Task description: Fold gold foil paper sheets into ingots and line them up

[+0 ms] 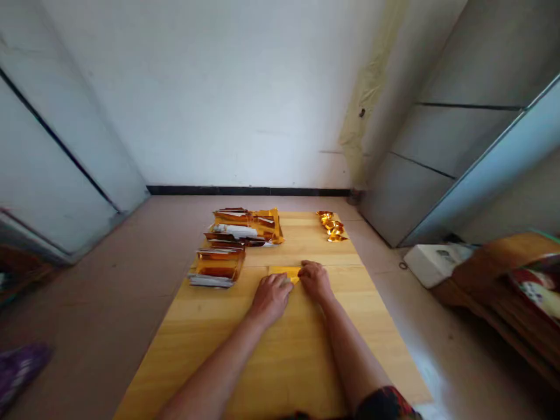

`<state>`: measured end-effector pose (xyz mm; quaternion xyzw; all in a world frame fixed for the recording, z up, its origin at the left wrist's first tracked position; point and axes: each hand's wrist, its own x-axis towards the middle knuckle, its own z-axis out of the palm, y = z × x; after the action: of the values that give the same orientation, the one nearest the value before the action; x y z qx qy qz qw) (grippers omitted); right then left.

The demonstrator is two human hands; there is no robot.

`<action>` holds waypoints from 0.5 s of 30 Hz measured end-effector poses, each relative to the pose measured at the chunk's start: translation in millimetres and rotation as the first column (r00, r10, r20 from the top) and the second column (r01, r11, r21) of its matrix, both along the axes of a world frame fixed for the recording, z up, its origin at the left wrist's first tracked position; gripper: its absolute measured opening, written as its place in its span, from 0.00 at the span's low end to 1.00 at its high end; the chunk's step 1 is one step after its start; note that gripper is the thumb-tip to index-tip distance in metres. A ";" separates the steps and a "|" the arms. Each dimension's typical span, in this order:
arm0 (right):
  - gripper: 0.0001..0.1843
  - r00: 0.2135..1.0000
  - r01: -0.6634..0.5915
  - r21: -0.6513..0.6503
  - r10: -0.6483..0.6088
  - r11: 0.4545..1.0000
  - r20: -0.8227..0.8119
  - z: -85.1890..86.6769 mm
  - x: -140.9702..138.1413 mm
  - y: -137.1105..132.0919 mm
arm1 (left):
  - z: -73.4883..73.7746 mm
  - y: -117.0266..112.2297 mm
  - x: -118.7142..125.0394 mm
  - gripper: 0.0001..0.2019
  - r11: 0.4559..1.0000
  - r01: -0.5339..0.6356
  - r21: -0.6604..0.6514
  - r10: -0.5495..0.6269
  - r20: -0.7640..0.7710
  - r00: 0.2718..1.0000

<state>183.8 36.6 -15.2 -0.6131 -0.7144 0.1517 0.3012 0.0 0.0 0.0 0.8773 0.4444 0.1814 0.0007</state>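
A small sheet of gold foil paper (280, 270) lies on the wooden table in front of me. My left hand (270, 296) presses on its near left part, with the fingers curled down over the edge. At the sheet's right end my right hand (315, 279) pinches the paper between thumb and fingers. One near corner between the hands looks folded up. Some of the sheet is hidden beneath my fingers.
Stacks of gold foil sheets (219, 262) lie along the table's (280, 361) left side. Several crumpled or folded gold foil pieces (335, 227) sit at the far right. A white box (431, 263) stands on the floor to the right, beside brown furniture (494, 291).
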 end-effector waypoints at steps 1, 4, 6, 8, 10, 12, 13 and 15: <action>0.11 1.000 0.002 0.000 -0.002 1.000 0.000 -0.4 0.0 -0.1 | -0.8 0.4 -0.6 0.09 1.000 0.011 0.003 -0.011 -0.005 1.000; 0.12 1.000 0.006 0.003 -0.006 1.000 0.001 -1.3 0.2 -0.5 | -3.8 1.7 -2.4 0.08 0.999 0.036 0.021 -0.036 -0.017 0.999; 0.12 1.000 0.003 0.007 -0.003 1.000 0.004 -1.3 0.4 -0.8 | -6.0 2.4 -3.4 0.07 0.998 0.048 0.043 -0.047 -0.024 0.999; 0.12 1.000 0.002 0.010 -0.002 1.000 0.007 -0.6 0.5 -1.3 | -8.0 2.8 -4.1 0.07 0.997 0.055 0.062 -0.054 -0.020 0.998; 0.12 1.000 0.007 0.006 -0.007 1.000 0.010 1.3 0.0 -2.2 | -9.6 3.0 -4.5 0.06 0.996 0.057 0.072 -0.057 -0.010 0.998; 0.10 1.000 0.016 -0.004 -0.016 1.000 0.012 4.6 -1.5 -3.9 | -10.7 2.9 -4.7 0.06 0.996 0.057 0.075 -0.057 0.004 0.998; 0.08 1.000 0.021 -0.011 -0.021 1.000 0.014 6.7 -2.7 -5.0 | -11.1 2.8 -4.7 0.06 0.996 0.057 0.075 -0.058 0.012 0.998; 0.05 0.999 0.028 -0.022 -0.027 0.999 0.027 11.2 -5.6 -7.8 | -11.9 2.6 -4.7 0.06 0.996 0.058 0.069 -0.060 0.026 0.998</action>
<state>178.3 28.8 -4.1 -0.6282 -0.7081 0.1471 0.2868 -4.7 2.6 -11.9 0.8869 0.4116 0.2089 -0.0175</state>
